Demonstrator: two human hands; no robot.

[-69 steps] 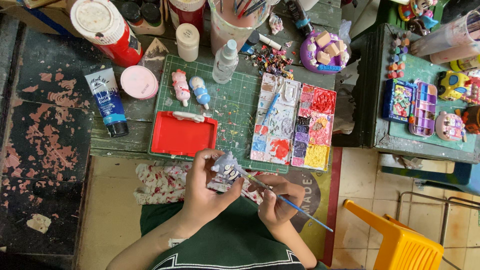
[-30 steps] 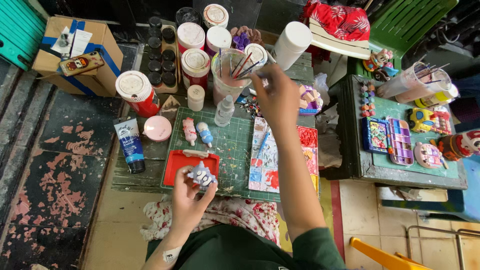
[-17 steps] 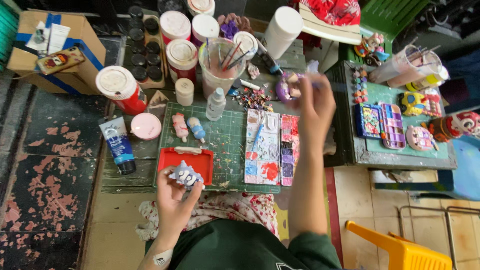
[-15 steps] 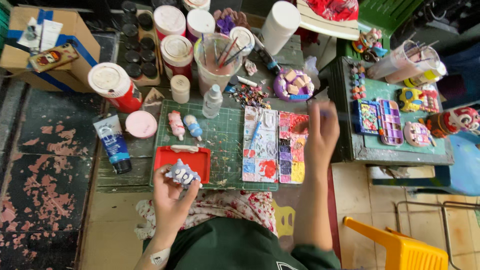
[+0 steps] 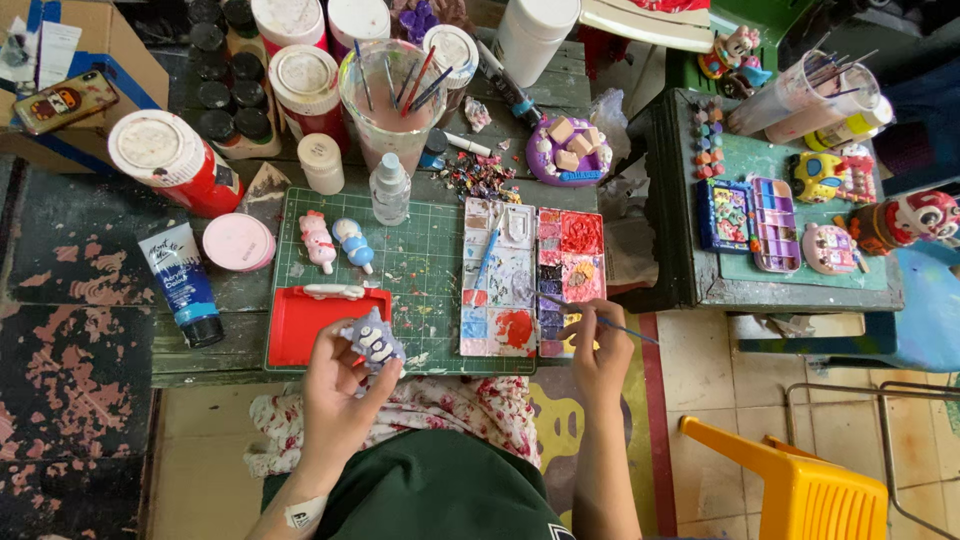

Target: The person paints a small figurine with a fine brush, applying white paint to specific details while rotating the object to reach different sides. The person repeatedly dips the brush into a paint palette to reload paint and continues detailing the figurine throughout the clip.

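Observation:
My left hand (image 5: 338, 385) holds a small grey-blue figurine (image 5: 372, 342) with white spots, just over the front edge of the green cutting mat (image 5: 425, 255). My right hand (image 5: 600, 352) grips a thin paintbrush (image 5: 600, 318) whose tip rests on the paint palette (image 5: 535, 275), near its lower right wells. The palette lies open on the mat, smeared with red, blue, yellow and white paint. Two small painted figurines (image 5: 337, 242) lie on the mat's left part.
A red tray (image 5: 312, 325) lies at the mat's left front. Behind stand a water cup with brushes (image 5: 390, 95), a spray bottle (image 5: 390, 190), paint jars (image 5: 172, 160) and a blue tube (image 5: 182, 282). A side table (image 5: 780, 220) holds small palettes and figurines. An orange chair (image 5: 800, 490) stands at the right.
My right hand came back from the far side of the table to the palette, now holding a brush on it. My left hand kept the figurine near the mat's front edge.

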